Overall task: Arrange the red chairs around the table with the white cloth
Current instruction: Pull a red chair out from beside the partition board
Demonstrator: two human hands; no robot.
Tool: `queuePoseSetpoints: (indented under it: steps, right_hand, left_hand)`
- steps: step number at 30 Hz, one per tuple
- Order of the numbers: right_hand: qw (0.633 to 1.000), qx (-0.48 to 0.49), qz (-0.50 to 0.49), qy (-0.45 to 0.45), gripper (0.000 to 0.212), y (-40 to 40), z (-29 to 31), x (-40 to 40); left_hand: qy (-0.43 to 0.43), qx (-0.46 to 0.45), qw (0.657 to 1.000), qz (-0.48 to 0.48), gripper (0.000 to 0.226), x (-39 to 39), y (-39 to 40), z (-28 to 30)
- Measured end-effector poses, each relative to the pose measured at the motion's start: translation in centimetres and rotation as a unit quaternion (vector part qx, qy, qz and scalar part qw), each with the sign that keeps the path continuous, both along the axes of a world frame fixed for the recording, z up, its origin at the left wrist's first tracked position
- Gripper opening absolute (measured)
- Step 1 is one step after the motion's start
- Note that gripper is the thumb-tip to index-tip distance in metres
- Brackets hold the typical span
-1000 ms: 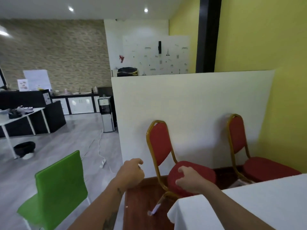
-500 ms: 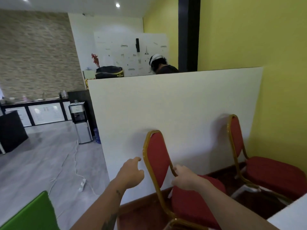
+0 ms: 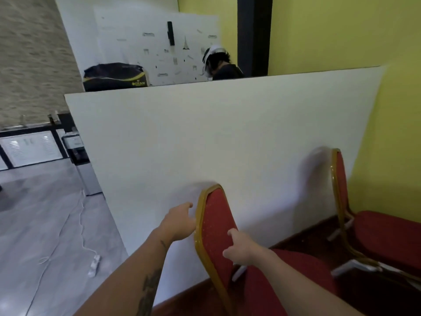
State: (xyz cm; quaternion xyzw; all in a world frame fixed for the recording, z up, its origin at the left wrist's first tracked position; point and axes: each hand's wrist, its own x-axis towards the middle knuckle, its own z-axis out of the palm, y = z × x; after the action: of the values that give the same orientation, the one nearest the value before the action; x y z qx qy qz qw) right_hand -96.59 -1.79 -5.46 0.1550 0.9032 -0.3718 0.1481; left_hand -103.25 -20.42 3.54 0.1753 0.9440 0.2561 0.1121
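Observation:
A red chair (image 3: 214, 224) with a gold frame stands with its back against a white partition board, right in front of me. My right hand (image 3: 241, 247) is closed on the right edge of its backrest, thumb on the red padding. At the left edge of that backrest is my left hand (image 3: 180, 222), its thumb and fingers spread beside the gold frame and not closed on it. A second red chair (image 3: 387, 236) stands to the right against the same board. The table with the white cloth is out of view.
The white partition board (image 3: 205, 137) runs behind both chairs, and a yellow wall (image 3: 391, 110) closes the right side. A person's head (image 3: 216, 62) shows above the board. A power strip (image 3: 94, 265) and its cable lie on the grey floor at left, near a water dispenser (image 3: 79, 165).
I have come closer to the chair and the view has tilted down. My left hand has reached the backrest's left edge. My right hand still holds the right edge. The green chair has left view.

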Motion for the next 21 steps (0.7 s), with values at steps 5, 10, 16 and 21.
queuePoseSetpoints:
  steps: [5,10,16,21]
  right_hand:
    - [0.999,-0.007,-0.033,-0.020,0.083,-0.7,-1.7,-6.5]
    - [0.994,-0.018,-0.093,-0.060,0.101,-2.8,-2.9,-12.8]
    - [0.976,-0.044,-0.174,-0.124,0.119,-6.4,-4.0,-17.0]
    - [0.966,0.014,-0.238,-0.105,0.094,-8.2,-4.9,-17.0]
  left_hand:
    - [-0.028,0.002,0.997,-0.066,0.021,-7.9,4.0,-1.3]
    - [-0.080,0.032,0.993,-0.079,0.015,-17.1,7.3,-5.0]
    - [-0.171,0.025,0.982,-0.080,0.010,-24.4,10.2,-8.0]
    - [-0.228,0.037,0.968,-0.096,0.016,-27.2,11.4,-10.1]
